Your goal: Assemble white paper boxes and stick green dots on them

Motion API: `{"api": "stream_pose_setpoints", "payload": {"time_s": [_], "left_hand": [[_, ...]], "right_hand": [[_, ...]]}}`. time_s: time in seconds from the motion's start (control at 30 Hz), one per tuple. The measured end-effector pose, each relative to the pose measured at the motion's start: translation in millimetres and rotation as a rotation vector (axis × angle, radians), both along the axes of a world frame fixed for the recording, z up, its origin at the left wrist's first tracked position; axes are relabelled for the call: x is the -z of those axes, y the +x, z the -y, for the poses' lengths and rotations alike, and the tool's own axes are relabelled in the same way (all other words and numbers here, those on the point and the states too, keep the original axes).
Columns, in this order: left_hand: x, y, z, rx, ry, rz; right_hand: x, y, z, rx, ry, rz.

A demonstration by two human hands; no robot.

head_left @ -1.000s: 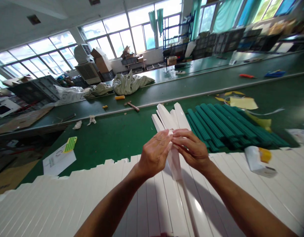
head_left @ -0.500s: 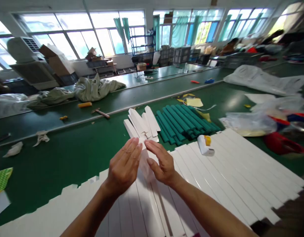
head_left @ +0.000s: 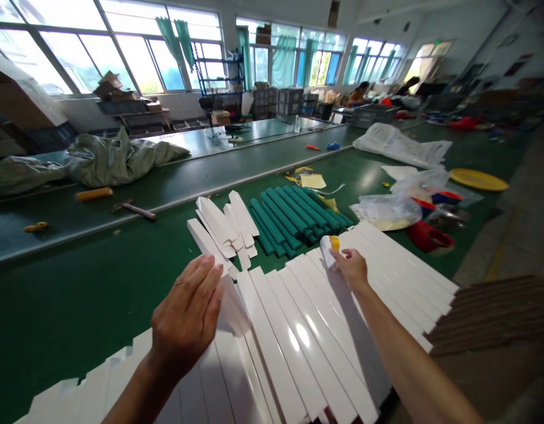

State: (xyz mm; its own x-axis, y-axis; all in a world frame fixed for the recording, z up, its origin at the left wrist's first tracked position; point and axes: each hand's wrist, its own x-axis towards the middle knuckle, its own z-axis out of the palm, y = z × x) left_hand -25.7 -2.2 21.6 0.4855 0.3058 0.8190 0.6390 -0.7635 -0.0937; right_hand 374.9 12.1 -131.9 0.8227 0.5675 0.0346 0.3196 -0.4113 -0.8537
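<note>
My left hand [head_left: 187, 312] lies against the left side of a long narrow white carton [head_left: 231, 303], its fingers straight and side by side; the thumb is hidden. The carton rests over a row of flat white cartons [head_left: 293, 318]. Off to the right, my right hand [head_left: 353, 268] pinches the near end of a small white tape dispenser [head_left: 328, 250] with a yellow roll in it. The dispenser sits on the white cartons. Beyond the left hand lie several loose white carton pieces [head_left: 218, 221].
Green ribbed rods [head_left: 293, 218] lie in a pile behind the cartons. Across the green table are a hammer [head_left: 137, 209], a yellow roller [head_left: 94, 194] and a crumpled sack [head_left: 116, 156]. Plastic bags [head_left: 386, 209] and a red item [head_left: 429, 237] stand at the right.
My right hand has left the white carton and reached right to the tape dispenser, taking hold of it. My left hand stays by the carton. The view has turned right.
</note>
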Motion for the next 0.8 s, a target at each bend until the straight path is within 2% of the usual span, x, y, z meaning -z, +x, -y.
{"api": "stream_pose_setpoints", "payload": {"time_s": [0.27,0.4,0.6,0.8], "left_hand": [[2.4,-4,3,0.034,-0.019,0.047],[3.3,-6,5,0.034,-0.016,0.062],[2.8,-6,7,0.033,0.003,0.073],[2.6,-6,7,0.038,-0.031,0.080]], "right_hand": [[-6.4,-3,-17,0.129,-0.054,-0.470],[-12.0,-3,-17,0.155,0.023,-0.612],[1.1,-17,4,0.153,0.181,-0.635],[21.7,-28,18,0.083,0.199,-0.529]]}}
